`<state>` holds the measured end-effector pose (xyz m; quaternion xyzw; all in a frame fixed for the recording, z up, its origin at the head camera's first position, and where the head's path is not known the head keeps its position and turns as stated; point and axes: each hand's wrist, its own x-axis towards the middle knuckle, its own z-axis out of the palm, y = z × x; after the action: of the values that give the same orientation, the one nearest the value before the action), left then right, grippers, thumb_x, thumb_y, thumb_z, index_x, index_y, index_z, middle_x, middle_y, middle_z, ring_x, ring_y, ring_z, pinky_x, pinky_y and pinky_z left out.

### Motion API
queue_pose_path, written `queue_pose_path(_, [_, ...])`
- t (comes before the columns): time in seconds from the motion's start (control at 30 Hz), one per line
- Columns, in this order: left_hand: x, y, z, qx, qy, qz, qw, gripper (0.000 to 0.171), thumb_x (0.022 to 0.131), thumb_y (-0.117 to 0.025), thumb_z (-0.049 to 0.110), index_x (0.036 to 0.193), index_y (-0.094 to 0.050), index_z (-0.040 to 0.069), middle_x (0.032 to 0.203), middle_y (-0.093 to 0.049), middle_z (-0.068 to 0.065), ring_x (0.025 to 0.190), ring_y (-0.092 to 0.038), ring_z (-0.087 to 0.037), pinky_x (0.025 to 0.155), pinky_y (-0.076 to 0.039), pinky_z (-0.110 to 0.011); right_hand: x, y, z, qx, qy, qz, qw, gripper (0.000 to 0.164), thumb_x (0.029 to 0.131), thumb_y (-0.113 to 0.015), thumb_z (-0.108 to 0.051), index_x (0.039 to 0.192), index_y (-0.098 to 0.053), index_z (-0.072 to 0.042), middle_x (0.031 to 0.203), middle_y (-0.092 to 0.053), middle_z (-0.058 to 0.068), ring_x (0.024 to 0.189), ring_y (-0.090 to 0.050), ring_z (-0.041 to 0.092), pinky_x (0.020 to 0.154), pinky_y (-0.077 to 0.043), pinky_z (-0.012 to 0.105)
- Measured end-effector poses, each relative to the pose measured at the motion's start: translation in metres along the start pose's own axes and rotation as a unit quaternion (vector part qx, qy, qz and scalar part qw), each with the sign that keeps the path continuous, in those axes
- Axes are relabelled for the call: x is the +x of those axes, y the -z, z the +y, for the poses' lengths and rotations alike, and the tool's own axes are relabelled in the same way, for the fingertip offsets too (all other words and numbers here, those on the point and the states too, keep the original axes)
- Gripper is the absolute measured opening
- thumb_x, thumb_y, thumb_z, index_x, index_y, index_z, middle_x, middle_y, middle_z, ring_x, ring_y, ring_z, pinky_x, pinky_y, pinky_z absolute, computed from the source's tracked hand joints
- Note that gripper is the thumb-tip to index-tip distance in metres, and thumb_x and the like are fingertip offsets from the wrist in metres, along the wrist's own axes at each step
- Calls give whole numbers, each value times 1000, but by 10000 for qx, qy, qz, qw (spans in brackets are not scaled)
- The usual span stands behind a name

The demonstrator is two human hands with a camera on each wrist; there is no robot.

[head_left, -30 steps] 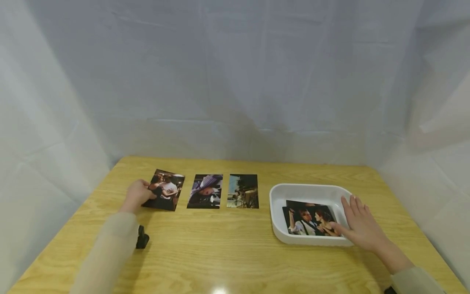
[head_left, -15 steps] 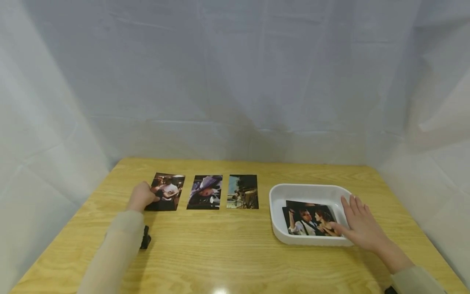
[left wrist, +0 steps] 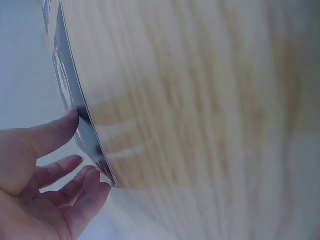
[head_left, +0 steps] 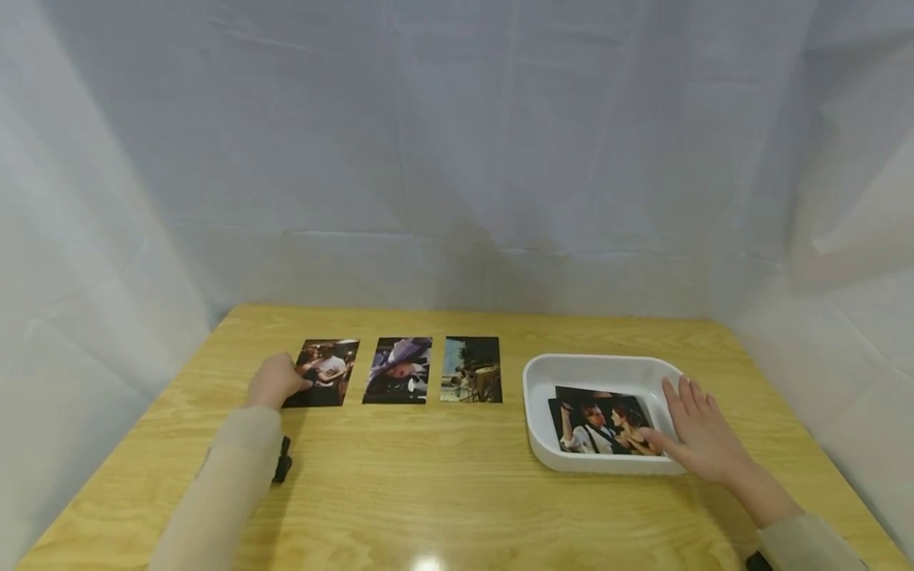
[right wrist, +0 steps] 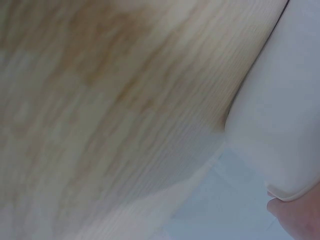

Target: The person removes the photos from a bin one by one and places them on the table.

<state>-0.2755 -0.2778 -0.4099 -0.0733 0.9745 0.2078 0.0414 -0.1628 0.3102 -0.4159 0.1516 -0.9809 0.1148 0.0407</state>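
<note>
In the head view my left hand (head_left: pixel 274 381) is at the left end of a row of photos. It touches the lower left part of a photo of a couple (head_left: pixel 330 373), which lies flat. The left wrist view shows the thumb (left wrist: pixel 55 134) on this photo (left wrist: pixel 80 95) and the loosely bent fingers at its corner. Beside it lie a photo with purple stripes (head_left: pixel 398 371) and an outdoor photo (head_left: pixel 473 371). My right hand (head_left: pixel 707 436) rests with spread fingers on the right rim of a white tray (head_left: pixel 600 363). Inside lie overlapping photos (head_left: pixel 603 424).
A wooden table (head_left: pixel 428 492) carries everything. White cloth (head_left: pixel 457 159) hangs behind it and at both sides. A small black object (head_left: pixel 282 460) shows beside my left sleeve (head_left: pixel 236 468). The tray's wall (right wrist: pixel 280 120) fills the right of the right wrist view.
The couple photo was tilted and held at its left edge; it now lies flat and straighter, in line with the others. My left hand shifted slightly right. The right hand stayed on the tray.
</note>
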Motion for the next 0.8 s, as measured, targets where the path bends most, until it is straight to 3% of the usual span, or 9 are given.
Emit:
queue_pose_path(0.13, [1, 2, 4, 125, -230, 148, 9995, 32, 75, -70, 19, 78, -48, -5, 76, -52, -19, 66, -48, -29, 58, -40, -42, 1, 0, 0, -10, 9, 26, 10000, 84, 88, -45, -46, 136, -7, 11, 135, -3, 39, 125, 3, 47, 96, -5, 60])
queue_pose_path(0.27, [1, 0, 23, -65, -758, 403, 9963, 36, 78, -67, 21, 89, -51, -9, 79, -53, -21, 65, -48, -29, 56, -39, -40, 1, 1, 0, -8, -2, 1, 10000, 84, 88, -45, -47, 136, -8, 12, 135, -3, 39, 125, 3, 48, 96, -5, 60])
queue_pose_path(0.37, [-2, -6, 49, -448, -1223, 437, 9905, 43, 80, -65, 21, 104, -51, -11, 90, -55, -24, 73, -52, -31, 60, -43, -41, 0, 2, -1, -5, -23, -11, 10000, 84, 88, -45, -47, 136, -8, 12, 135, -3, 39, 125, 3, 48, 96, -4, 60])
queue_pose_path(0.53, [-11, -19, 99, -1134, -1670, 310, 9789, 56, 81, -65, 20, 124, -41, -8, 116, -47, -27, 100, -49, -37, 77, -43, -46, 1, 2, -1, 9, 6, 16, 10000, 83, 88, -45, -46, 136, -8, 12, 135, -3, 39, 125, 3, 48, 97, -4, 59])
queue_pose_path(0.67, [-22, -31, 136, -1721, -2050, 96, 9635, 57, 81, -65, 21, 127, -41, -3, 123, -44, -23, 105, -49, -33, 79, -44, -43, 1, 1, -1, 18, -1, -2, 10000, 83, 88, -45, -46, 136, -8, 12, 135, -3, 39, 125, 3, 47, 96, -5, 60])
queue_pose_path(0.8, [-33, -43, 170, -1959, -2388, -73, 9511, 56, 80, -66, 22, 127, -43, 1, 123, -46, -17, 106, -49, -28, 82, -43, -40, 0, 0, 0, 26, -17, -9, 10000, 83, 88, -45, -46, 136, -8, 12, 135, -3, 39, 125, 3, 48, 96, -5, 60])
